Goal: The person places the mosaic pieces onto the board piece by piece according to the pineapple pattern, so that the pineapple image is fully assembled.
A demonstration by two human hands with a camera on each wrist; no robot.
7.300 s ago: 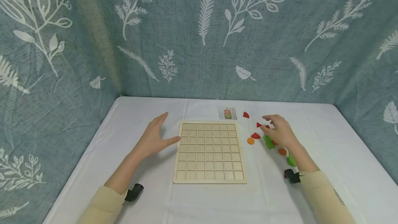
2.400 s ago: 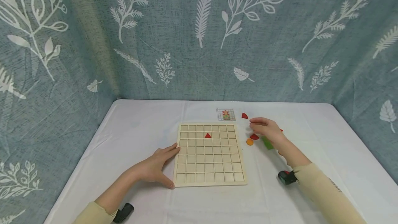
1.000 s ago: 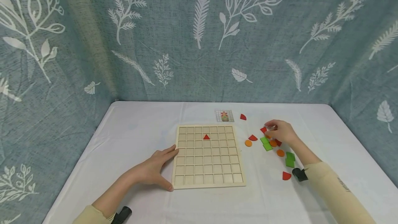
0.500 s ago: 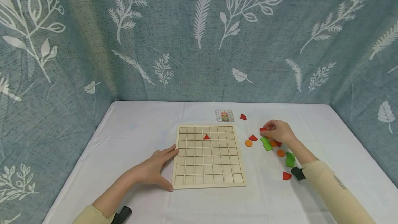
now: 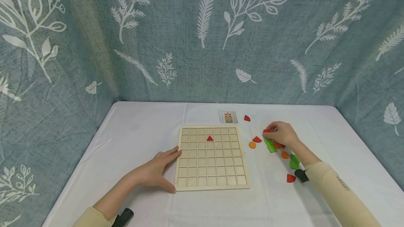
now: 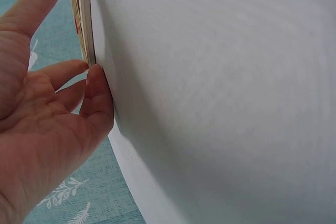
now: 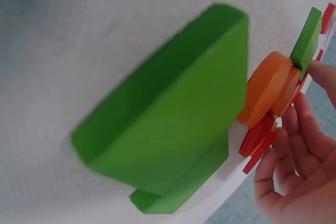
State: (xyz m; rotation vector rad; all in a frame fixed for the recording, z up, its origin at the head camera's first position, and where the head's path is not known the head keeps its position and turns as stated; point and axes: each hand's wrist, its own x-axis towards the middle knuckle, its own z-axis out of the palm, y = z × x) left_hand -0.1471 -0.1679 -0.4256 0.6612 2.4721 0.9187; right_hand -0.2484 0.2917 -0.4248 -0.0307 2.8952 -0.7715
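Observation:
In the head view my left hand lies along the left side of a wooden grid board, its fingers and thumb spread against the edge. The left wrist view also shows this hand touching the board's rim. A red triangle sits in a square of the second row. To the right of the board, my right hand pinches a small red piece between thumb and fingertips, above the loose pieces. Its exact shape is partly hidden. The right wrist view has the right hand beside orange discs.
Green pieces, an orange disc and red quarter-circle pieces lie right of the board. More green pieces sit nearer the right sleeve. A picture card lies behind the board, on the white cloth.
Over the whole span, a red triangle has appeared on the board and my left hand has come to its left edge. Lately my right fingers have closed on a red piece and shifted slightly left.

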